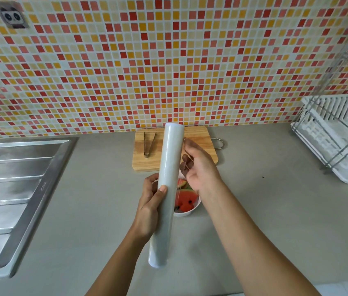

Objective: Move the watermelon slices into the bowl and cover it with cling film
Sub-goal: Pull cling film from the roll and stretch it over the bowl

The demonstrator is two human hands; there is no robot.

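Mosaic tiles in red, orange and cream fill the upper half of the frame, above a grey stone-look countertop (pixel 254 210). A stainless steel sink with a ribbed drainboard (pixel 15 189) is seen at the left edge and a white wire-framed dish rack (pixel 339 135) at the right. A pale wooden cutting board (pixel 198 133) lies at the centre against the wall, with metal tongs (pixel 149 144) resting on it.

A long white roll of cling film (pixel 166 189) is held in mid-frame, its long axis running from lower centre up towards the board, leaning slightly right. It is gripped around the middle by the left hand (pixel 149 206), thumb on top. The right hand (pixel 200 167), just beside the roll's right side, is closed in a pinch on the loose film edge, faintly visible as thin strands. The small white bowl of red watermelon slices (pixel 187 202) sits directly below, between the wrists, partly hidden. The film is judged ready to be drawn rightwards, across the roll's axis, over the bowl.
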